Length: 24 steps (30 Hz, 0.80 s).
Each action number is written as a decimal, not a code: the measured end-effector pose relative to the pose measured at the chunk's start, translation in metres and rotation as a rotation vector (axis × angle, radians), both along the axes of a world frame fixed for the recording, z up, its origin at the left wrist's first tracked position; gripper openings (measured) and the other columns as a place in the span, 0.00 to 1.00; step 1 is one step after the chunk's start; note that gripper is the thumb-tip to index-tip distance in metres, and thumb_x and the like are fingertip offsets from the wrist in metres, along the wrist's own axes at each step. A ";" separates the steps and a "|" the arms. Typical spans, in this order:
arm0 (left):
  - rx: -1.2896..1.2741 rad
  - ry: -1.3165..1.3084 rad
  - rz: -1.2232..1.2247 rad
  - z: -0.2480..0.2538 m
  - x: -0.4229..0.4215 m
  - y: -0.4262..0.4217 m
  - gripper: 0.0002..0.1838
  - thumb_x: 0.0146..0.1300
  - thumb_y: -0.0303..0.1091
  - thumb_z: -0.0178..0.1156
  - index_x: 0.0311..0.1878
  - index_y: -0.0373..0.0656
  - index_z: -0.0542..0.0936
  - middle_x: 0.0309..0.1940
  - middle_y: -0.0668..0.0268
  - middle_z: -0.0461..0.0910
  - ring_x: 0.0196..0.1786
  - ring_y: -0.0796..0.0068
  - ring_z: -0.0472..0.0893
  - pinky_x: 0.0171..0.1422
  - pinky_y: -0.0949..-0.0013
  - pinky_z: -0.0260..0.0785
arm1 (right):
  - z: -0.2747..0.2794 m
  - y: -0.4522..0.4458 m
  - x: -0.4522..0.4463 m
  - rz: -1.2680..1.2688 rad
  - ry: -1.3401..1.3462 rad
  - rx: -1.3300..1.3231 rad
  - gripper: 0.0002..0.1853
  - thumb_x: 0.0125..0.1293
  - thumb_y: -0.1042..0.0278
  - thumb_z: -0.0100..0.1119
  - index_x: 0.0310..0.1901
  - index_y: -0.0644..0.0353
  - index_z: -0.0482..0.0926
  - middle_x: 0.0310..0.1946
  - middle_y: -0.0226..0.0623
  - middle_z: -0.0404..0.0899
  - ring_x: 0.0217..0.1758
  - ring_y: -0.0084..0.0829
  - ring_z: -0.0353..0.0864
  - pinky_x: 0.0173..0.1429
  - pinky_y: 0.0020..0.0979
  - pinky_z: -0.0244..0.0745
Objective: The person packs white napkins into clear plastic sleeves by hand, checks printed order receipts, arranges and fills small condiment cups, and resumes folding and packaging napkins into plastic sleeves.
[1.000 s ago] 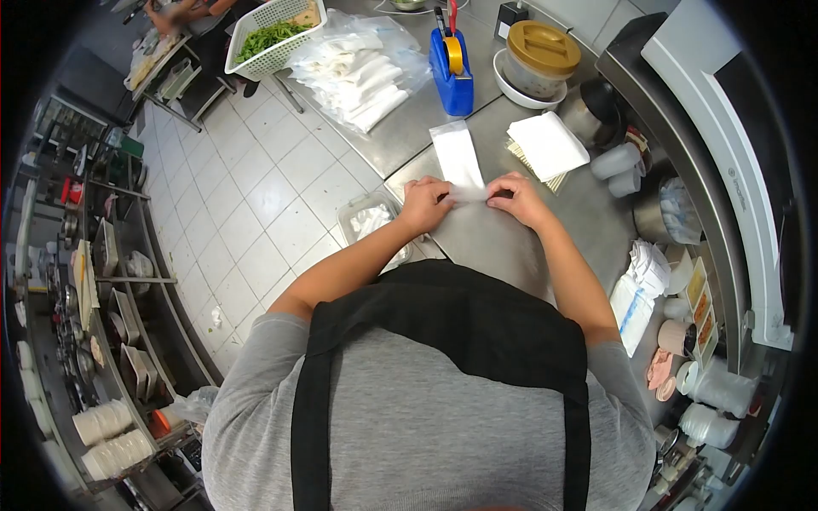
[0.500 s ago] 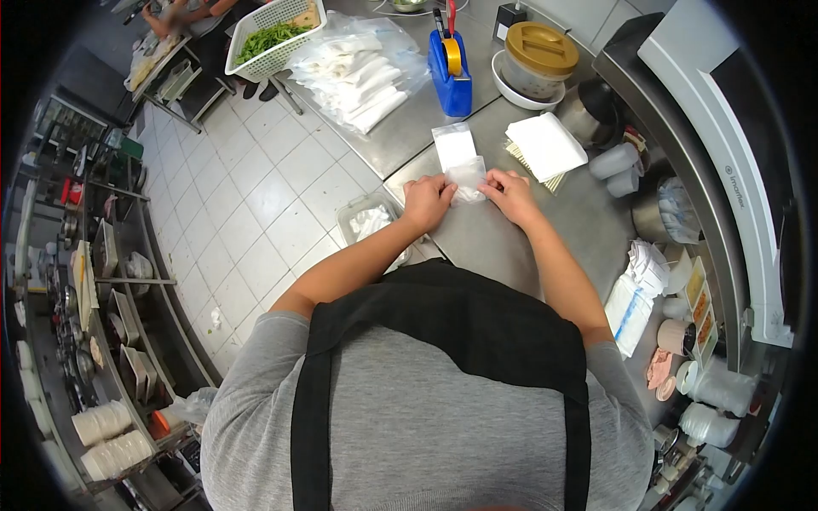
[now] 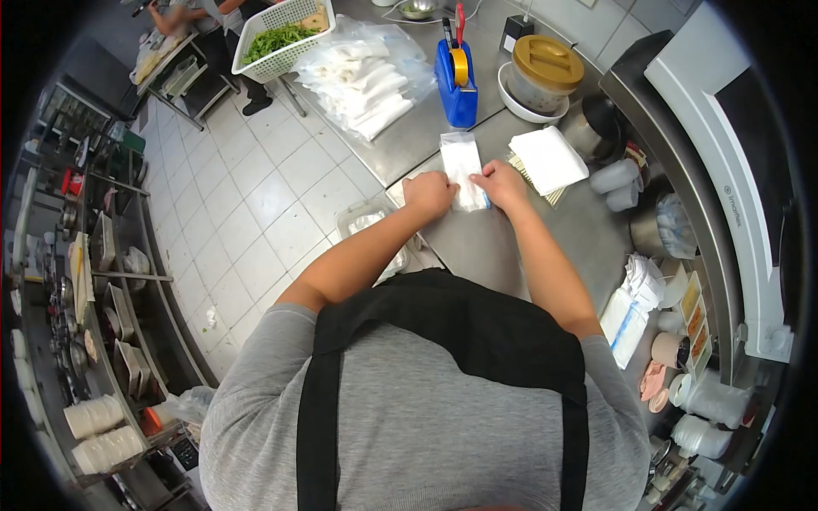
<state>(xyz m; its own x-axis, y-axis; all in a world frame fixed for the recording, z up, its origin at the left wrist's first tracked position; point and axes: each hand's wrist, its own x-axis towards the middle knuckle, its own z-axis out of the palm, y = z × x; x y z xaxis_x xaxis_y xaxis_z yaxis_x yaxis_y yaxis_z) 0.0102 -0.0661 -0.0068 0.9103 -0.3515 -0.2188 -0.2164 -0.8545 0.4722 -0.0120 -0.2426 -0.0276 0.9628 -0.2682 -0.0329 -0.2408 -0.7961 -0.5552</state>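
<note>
A smooth metal table (image 3: 498, 251) is seen at centre. Toward the top, a crinkled clear bag (image 3: 413, 64) is set near a blue plastic dispenser (image 3: 457, 98). Below, a flat, oblong white packet (image 3: 460, 157) is touched by the curled left hand (image 3: 429, 194), grip unclear, and pinched narrowly by the right hand (image 3: 503, 185).

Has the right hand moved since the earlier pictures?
Yes, the right hand has moved slightly forward, nearer to the blue tape dispenser.
</note>
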 end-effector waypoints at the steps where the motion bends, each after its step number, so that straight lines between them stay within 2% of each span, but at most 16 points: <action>1: 0.016 0.004 -0.001 -0.002 0.001 -0.001 0.16 0.59 0.49 0.58 0.37 0.47 0.83 0.32 0.61 0.84 0.41 0.61 0.82 0.54 0.52 0.61 | 0.002 0.000 0.002 0.013 0.030 0.047 0.17 0.54 0.54 0.68 0.33 0.59 0.78 0.24 0.34 0.80 0.28 0.29 0.79 0.35 0.30 0.72; 4: -0.118 0.039 0.023 -0.004 0.004 0.005 0.21 0.55 0.44 0.63 0.50 0.44 0.78 0.38 0.57 0.83 0.42 0.60 0.82 0.54 0.52 0.64 | -0.006 -0.001 0.010 0.053 -0.037 0.251 0.13 0.56 0.61 0.68 0.34 0.58 0.76 0.25 0.29 0.80 0.27 0.21 0.77 0.32 0.26 0.70; 7: -0.726 -0.047 0.236 -0.019 0.005 0.011 0.34 0.51 0.35 0.70 0.60 0.40 0.68 0.46 0.51 0.80 0.47 0.61 0.81 0.54 0.54 0.69 | -0.001 0.002 0.007 0.053 -0.010 0.947 0.08 0.59 0.66 0.66 0.34 0.55 0.75 0.27 0.22 0.79 0.28 0.14 0.73 0.32 0.20 0.67; 10: -1.350 0.494 0.421 -0.003 0.004 0.015 0.37 0.52 0.25 0.69 0.63 0.39 0.61 0.49 0.55 0.78 0.50 0.67 0.79 0.56 0.61 0.71 | 0.008 0.009 0.000 0.110 -0.039 1.076 0.06 0.62 0.69 0.63 0.32 0.52 0.74 0.28 0.20 0.79 0.29 0.12 0.73 0.33 0.17 0.66; 13: -1.468 0.686 0.270 0.001 0.020 0.025 0.28 0.57 0.24 0.65 0.60 0.36 0.66 0.49 0.57 0.79 0.49 0.68 0.80 0.56 0.65 0.72 | 0.014 0.019 0.000 0.139 -0.061 1.168 0.06 0.61 0.68 0.65 0.32 0.52 0.76 0.28 0.21 0.80 0.28 0.11 0.73 0.31 0.16 0.64; 16: -1.394 0.660 0.194 -0.005 0.037 0.033 0.22 0.58 0.22 0.62 0.56 0.35 0.69 0.49 0.57 0.79 0.48 0.69 0.80 0.55 0.66 0.73 | 0.025 0.028 0.004 0.096 0.000 1.188 0.06 0.60 0.65 0.65 0.32 0.53 0.77 0.28 0.21 0.80 0.29 0.12 0.73 0.33 0.17 0.65; 19: -1.340 0.581 0.225 -0.009 0.047 0.039 0.18 0.59 0.22 0.61 0.53 0.34 0.72 0.47 0.58 0.80 0.47 0.70 0.81 0.54 0.66 0.73 | 0.031 0.027 0.020 -0.042 0.032 1.126 0.08 0.60 0.60 0.65 0.33 0.53 0.78 0.29 0.22 0.80 0.31 0.14 0.75 0.35 0.21 0.68; 22: -1.367 0.569 0.294 -0.003 0.058 0.055 0.18 0.59 0.22 0.62 0.53 0.36 0.72 0.47 0.60 0.80 0.47 0.73 0.81 0.53 0.67 0.74 | 0.038 0.009 0.055 -0.083 -0.120 0.922 0.09 0.63 0.57 0.61 0.37 0.52 0.78 0.30 0.21 0.78 0.31 0.16 0.73 0.35 0.20 0.66; 24: -1.420 0.517 0.340 0.013 0.057 0.067 0.18 0.59 0.21 0.61 0.53 0.35 0.72 0.46 0.61 0.81 0.45 0.73 0.81 0.50 0.69 0.74 | 0.057 0.003 0.086 -0.169 -0.331 0.811 0.15 0.60 0.53 0.63 0.38 0.56 0.80 0.29 0.26 0.80 0.31 0.19 0.74 0.34 0.24 0.65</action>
<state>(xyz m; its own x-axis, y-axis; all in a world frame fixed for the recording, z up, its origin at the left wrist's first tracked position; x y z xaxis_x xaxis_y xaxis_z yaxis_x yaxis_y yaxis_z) 0.0671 0.0009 0.0060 0.9204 -0.3349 -0.2016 0.3257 0.3721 0.8692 0.0740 -0.2392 0.0297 0.9063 -0.4226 -0.0015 -0.0468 -0.0967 -0.9942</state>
